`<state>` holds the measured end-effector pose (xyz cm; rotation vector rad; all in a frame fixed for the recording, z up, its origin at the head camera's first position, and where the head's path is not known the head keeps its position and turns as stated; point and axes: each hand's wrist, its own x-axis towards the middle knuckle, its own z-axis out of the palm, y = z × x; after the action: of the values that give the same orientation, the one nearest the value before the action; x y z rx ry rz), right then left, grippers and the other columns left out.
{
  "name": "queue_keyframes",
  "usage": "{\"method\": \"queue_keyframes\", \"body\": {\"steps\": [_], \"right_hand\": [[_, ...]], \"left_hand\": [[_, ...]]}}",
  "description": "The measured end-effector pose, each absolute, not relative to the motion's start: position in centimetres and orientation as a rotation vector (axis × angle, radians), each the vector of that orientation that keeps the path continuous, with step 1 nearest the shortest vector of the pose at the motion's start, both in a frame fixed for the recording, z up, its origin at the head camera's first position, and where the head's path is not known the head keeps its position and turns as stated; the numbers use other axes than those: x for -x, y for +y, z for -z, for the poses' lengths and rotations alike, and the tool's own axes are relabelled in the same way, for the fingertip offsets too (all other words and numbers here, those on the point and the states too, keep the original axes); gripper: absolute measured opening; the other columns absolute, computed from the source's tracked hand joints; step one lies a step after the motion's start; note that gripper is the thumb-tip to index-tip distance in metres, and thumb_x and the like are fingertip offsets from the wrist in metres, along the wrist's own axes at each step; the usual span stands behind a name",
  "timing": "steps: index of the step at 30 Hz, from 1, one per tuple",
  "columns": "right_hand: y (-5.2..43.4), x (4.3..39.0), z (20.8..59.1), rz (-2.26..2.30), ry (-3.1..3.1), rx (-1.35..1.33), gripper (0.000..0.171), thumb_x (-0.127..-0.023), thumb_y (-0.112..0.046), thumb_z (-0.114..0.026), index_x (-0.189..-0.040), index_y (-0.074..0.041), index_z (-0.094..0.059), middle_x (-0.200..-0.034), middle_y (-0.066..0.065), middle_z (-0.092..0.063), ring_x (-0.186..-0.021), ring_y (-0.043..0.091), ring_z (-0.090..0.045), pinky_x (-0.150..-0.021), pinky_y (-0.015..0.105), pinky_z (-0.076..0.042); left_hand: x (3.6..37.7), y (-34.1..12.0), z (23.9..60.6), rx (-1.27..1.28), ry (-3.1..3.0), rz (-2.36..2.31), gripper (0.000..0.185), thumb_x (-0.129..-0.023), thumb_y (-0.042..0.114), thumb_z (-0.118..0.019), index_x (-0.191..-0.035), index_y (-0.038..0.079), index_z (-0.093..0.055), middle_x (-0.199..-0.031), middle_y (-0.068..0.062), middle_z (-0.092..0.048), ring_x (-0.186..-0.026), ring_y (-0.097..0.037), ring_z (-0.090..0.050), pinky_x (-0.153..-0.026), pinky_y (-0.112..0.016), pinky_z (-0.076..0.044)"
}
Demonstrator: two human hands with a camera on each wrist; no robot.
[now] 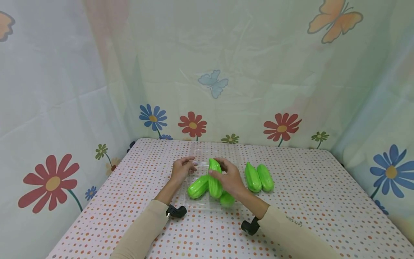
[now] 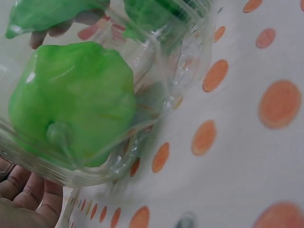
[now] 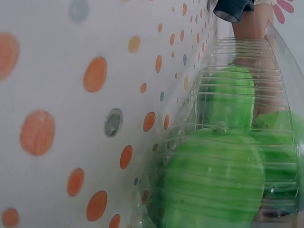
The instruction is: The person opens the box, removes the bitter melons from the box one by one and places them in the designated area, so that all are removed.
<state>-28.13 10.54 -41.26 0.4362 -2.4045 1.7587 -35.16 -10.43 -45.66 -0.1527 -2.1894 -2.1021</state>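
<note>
A clear plastic container lies open at the middle of the dotted table. My left hand holds its left rim; its palm shows under the container wall. My right hand grips a ridged green gourd over the container. One gourd lies inside, close up in the left wrist view. Another sits partly hidden under my right wrist. The right wrist view shows gourds through the ribbed wall.
Two more green gourds lie side by side on the cloth just right of the container. Flower-printed curtains close in the table at the back and both sides. Bare dotted cloth lies in front of my arms.
</note>
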Motion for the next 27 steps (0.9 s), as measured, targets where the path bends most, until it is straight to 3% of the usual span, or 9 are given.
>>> {"method": "queue_keyframes", "body": {"steps": [7, 16, 27], "right_hand": [[10.9, 28.2, 41.0, -1.78, -2.347, -0.381, 0.054, -0.095, -0.025, -0.073, -0.145, -0.012, -0.055, -0.128, 0.013, -0.065, -0.114, 0.027, -0.061, -0.087, 0.033, -0.055], [11.7, 28.8, 41.3, -1.703, -2.272, -0.344, 0.054, -0.095, -0.024, -0.071, -0.145, -0.009, -0.056, -0.122, 0.012, -0.067, -0.105, 0.022, -0.061, -0.081, 0.025, -0.053], [13.4, 29.8, 40.3, -1.72, -2.23, -0.243, 0.051, -0.096, -0.025, -0.071, -0.144, -0.011, -0.058, -0.128, 0.015, -0.065, -0.11, 0.023, -0.058, -0.081, 0.018, -0.05]], "left_hand": [[35.1, -10.5, 45.6, 0.18, -2.198, 2.099, 0.037, -0.101, 0.005, -0.051, -0.134, -0.008, -0.06, -0.11, -0.033, -0.068, -0.092, -0.04, -0.07, -0.087, -0.054, -0.058], [35.0, -10.4, 45.5, 0.135, -2.19, 2.102, 0.032, -0.098, 0.004, -0.055, -0.128, -0.002, -0.066, -0.103, -0.022, -0.073, -0.076, -0.015, -0.07, -0.08, -0.039, -0.062], [35.1, -10.3, 45.6, 0.133, -2.19, 2.102, 0.032, -0.099, 0.003, -0.054, -0.128, -0.002, -0.066, -0.103, -0.021, -0.074, -0.075, -0.013, -0.07, -0.077, -0.035, -0.062]]}}
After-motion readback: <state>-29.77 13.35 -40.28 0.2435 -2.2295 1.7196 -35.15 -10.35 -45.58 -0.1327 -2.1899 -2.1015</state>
